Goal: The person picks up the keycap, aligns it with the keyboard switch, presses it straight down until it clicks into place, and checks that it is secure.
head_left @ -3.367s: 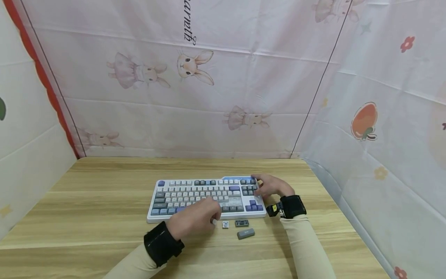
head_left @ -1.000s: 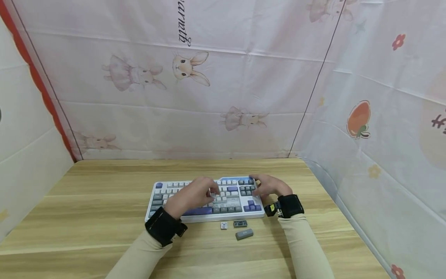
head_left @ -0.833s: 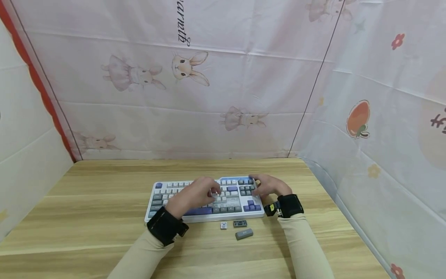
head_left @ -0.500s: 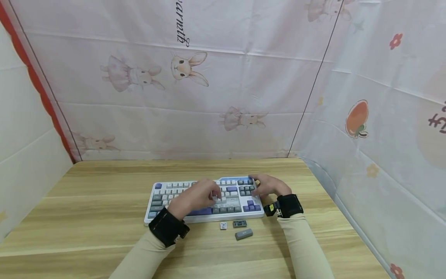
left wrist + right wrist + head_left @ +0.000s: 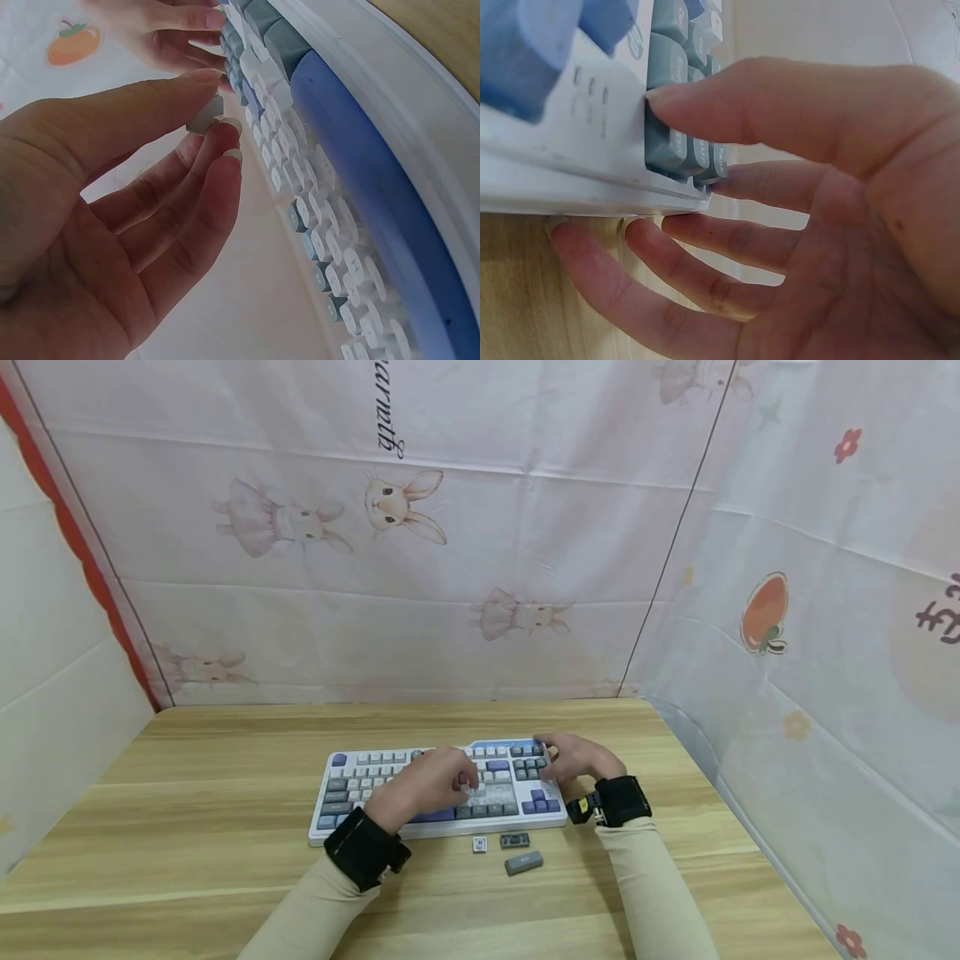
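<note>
With L hand (image 5: 431, 781) I pinch one light keycap (image 5: 202, 116) between thumb and fingers. It is over the right-middle part of the mech. keyboard (image 5: 491, 810), near the bare gap (image 5: 497, 795) where caps are missing. Whether it touches a switch I cannot tell, bc my fingers hide this. My R hand (image 5: 577, 758) grips the keyboard's right end, thumb on the dark grey nav. keys (image 5: 667, 142), other fingers curled against the side; IMO this should prevent sliding. To seat the cap well, I would check its orientation, hold it level, align its stem w/ the switch and press straight down; a tilted push may bend smth.

Just in front of the keyboard lie a small square keycap (image 5: 480, 844) and a dark long keycap (image 5: 514, 841), apparently undersides up; a wide grey keycap (image 5: 523, 862) lies slightly farther front. The wood-grain bench (image 5: 187, 827) extends around the keyboard. Well behind it hangs a pale cloth w/ printed rabbits (image 5: 393, 506); to its right, an orange fruit print (image 5: 765, 612).
</note>
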Demonstrator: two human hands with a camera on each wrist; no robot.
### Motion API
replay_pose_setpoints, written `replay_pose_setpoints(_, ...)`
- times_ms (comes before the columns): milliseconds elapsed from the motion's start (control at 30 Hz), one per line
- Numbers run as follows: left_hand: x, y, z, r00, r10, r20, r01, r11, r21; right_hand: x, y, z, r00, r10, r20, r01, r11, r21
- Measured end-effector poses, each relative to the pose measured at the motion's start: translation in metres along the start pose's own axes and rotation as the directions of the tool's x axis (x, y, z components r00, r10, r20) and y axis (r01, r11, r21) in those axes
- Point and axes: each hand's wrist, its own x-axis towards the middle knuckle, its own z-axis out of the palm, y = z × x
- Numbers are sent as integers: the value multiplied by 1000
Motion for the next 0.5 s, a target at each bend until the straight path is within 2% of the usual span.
replay_pose_setpoints(500,2,1,0,1000,-13,22,13,1000,-13,0,-1,0,1000,5,0,-5,1000,21)
